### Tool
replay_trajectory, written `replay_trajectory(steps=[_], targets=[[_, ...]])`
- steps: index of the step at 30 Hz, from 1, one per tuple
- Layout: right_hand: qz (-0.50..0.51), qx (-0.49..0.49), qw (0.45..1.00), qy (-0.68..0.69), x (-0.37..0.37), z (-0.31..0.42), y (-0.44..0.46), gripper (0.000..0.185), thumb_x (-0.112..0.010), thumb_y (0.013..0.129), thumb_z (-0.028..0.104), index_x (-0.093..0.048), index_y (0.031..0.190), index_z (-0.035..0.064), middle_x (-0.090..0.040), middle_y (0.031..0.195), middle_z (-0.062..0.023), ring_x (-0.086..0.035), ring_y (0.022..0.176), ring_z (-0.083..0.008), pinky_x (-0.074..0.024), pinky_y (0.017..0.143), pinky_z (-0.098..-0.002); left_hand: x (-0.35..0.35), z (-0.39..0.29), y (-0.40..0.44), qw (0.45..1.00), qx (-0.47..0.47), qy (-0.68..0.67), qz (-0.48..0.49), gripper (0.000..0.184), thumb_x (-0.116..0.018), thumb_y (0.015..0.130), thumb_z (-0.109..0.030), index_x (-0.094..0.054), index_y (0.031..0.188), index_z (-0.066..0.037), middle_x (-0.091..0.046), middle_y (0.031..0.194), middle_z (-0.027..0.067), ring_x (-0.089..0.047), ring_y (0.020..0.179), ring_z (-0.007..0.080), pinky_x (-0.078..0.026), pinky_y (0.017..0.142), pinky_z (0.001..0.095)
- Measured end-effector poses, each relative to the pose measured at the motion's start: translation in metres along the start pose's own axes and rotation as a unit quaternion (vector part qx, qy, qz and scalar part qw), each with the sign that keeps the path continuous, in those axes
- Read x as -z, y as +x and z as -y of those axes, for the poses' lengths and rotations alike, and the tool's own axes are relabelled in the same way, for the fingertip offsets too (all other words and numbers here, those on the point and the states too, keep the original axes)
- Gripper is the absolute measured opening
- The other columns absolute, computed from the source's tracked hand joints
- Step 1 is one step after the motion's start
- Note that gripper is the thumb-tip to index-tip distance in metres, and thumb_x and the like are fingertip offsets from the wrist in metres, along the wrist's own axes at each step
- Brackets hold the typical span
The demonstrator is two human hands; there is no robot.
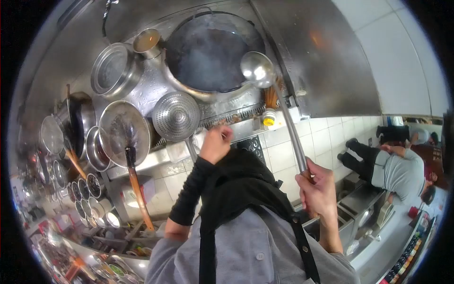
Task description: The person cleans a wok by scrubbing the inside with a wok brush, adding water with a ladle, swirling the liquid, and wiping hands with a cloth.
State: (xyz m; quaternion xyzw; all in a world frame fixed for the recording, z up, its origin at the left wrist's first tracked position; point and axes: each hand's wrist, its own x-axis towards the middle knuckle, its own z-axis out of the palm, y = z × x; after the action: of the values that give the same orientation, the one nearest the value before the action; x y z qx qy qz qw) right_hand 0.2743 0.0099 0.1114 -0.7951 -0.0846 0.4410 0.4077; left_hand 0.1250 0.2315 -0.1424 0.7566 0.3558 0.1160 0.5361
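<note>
My right hand is wrapped round the handle end of a long metal ladle. The ladle's bowl is over the right rim of a large steaming wok, whose dark contents are blurred by vapour. My left hand is closed, fingers curled, in front of the stove edge; what it holds, if anything, is hidden. Just left of it are a white cloth and a perforated skimmer, its handle pointing toward me.
Left of the wok stand a metal pot and a small cup of brownish liquid. A wooden-handled mesh strainer lies nearer. A yellow-lidded jar sits at the stove's front right. Another person stands bent at the far right.
</note>
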Motion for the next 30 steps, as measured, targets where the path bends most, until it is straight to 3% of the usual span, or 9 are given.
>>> replay_trajectory(steps=[5, 8, 12, 17, 22, 25, 26, 29, 30], targets=[[-0.030, 0.182, 0.967, -0.175, -0.047, 0.013, 0.050, 0.038, -0.063, 0.090, -0.004, -0.059, 0.127, -0.0109, -0.047, 0.058, -0.0095, -0.057, 0.050, -0.0120, -0.0440, 0.046, -0.0348, 0.025, -0.016, -0.044, 0.999, 0.003, -0.033, 0.023, 0.015, -0.076, 0.089, -0.009, -0.074, 0.101, 0.001, -0.074, 0.096, 0.0147, -0.072, 0.083, 0.0249, -0.057, 0.077, 0.0352], [0.034, 0.294, 0.932, -0.209, -0.100, 0.044, 0.100, 0.032, -0.064, 0.089, 0.001, -0.062, 0.120, -0.0074, -0.048, 0.060, -0.0156, -0.062, 0.056, -0.0179, -0.0454, 0.053, -0.0381, 0.048, -0.022, -0.060, 0.999, 0.003, -0.054, 0.000, 0.011, -0.074, 0.087, -0.007, -0.071, 0.095, 0.001, -0.071, 0.094, 0.0200, -0.071, 0.084, 0.0373, -0.056, 0.077, 0.0427], [0.120, 0.413, 0.867, -0.252, -0.231, 0.122, 0.193, 0.016, -0.062, 0.087, 0.006, -0.065, 0.098, -0.0054, -0.061, 0.068, -0.0264, -0.070, 0.065, -0.0362, -0.0508, 0.061, -0.0465, 0.082, -0.021, -0.084, 0.998, -0.010, -0.052, -0.032, 0.013, -0.076, 0.090, -0.008, -0.072, 0.098, 0.001, -0.072, 0.093, 0.0177, -0.072, 0.080, 0.0321, -0.056, 0.074, 0.0390], [0.157, 0.499, 0.779, -0.345, -0.423, 0.198, 0.304, 0.016, -0.059, 0.080, 0.002, -0.065, 0.076, -0.0123, -0.070, 0.071, -0.0291, -0.074, 0.061, -0.0399, -0.0573, 0.058, -0.0518, 0.118, -0.017, -0.124, 0.991, 0.030, -0.082, -0.098, 0.015, -0.076, 0.091, -0.005, -0.071, 0.104, 0.001, -0.070, 0.093, 0.0146, -0.073, 0.081, 0.0273, -0.057, 0.072, 0.0370], [0.226, 0.392, 0.804, -0.386, -0.532, 0.244, 0.310, 0.016, -0.057, 0.078, 0.000, -0.066, 0.071, -0.0114, -0.067, 0.064, -0.0236, -0.066, 0.048, -0.0301, -0.0544, 0.048, -0.0454, 0.141, -0.003, -0.160, 0.981, 0.069, -0.106, -0.144, 0.014, -0.074, 0.093, -0.005, -0.070, 0.105, 0.001, -0.068, 0.094, 0.0141, -0.071, 0.077, 0.0258, -0.056, 0.070, 0.0366], [0.320, 0.196, 0.912, -0.164, -0.589, 0.240, 0.355, 0.016, -0.056, 0.079, -0.002, -0.064, 0.064, -0.0041, -0.063, 0.058, -0.0188, -0.056, 0.042, -0.0233, -0.0515, 0.045, -0.0420, 0.151, 0.005, -0.169, 0.978, 0.084, -0.111, -0.155, 0.013, -0.073, 0.093, -0.004, -0.070, 0.105, 0.002, -0.068, 0.093, 0.0144, -0.070, 0.076, 0.0254, -0.055, 0.070, 0.0361], [0.385, 0.084, 0.917, 0.057, -0.585, 0.233, 0.358, 0.010, -0.060, 0.082, -0.006, -0.062, 0.073, -0.0041, -0.057, 0.061, -0.0121, -0.051, 0.045, -0.0174, -0.0492, 0.044, -0.0356, 0.152, 0.007, -0.171, 0.977, 0.089, -0.114, -0.157, 0.013, -0.073, 0.093, -0.004, -0.070, 0.104, 0.002, -0.068, 0.093, 0.0144, -0.070, 0.076, 0.0254, -0.055, 0.070, 0.0359], [0.455, -0.189, 0.807, 0.324, -0.560, 0.217, 0.381, 0.005, -0.063, 0.085, -0.010, -0.058, 0.086, -0.0105, -0.052, 0.070, -0.0079, -0.053, 0.051, -0.0150, -0.0493, 0.046, -0.0277, 0.156, 0.007, -0.170, 0.972, 0.092, -0.137, -0.166, 0.012, -0.072, 0.093, -0.005, -0.070, 0.102, 0.001, -0.067, 0.093, 0.0165, -0.069, 0.077, 0.0313, -0.055, 0.071, 0.0389], [0.466, -0.132, 0.804, 0.346, -0.551, 0.203, 0.380, 0.020, -0.066, 0.089, -0.010, -0.052, 0.101, -0.0170, -0.052, 0.077, -0.0077, -0.052, 0.054, -0.0117, -0.0471, 0.047, -0.0195, 0.156, 0.007, -0.167, 0.973, 0.088, -0.137, -0.166, 0.012, -0.072, 0.093, -0.005, -0.070, 0.102, 0.001, -0.068, 0.093, 0.0166, -0.069, 0.077, 0.0311, -0.055, 0.071, 0.0388]])
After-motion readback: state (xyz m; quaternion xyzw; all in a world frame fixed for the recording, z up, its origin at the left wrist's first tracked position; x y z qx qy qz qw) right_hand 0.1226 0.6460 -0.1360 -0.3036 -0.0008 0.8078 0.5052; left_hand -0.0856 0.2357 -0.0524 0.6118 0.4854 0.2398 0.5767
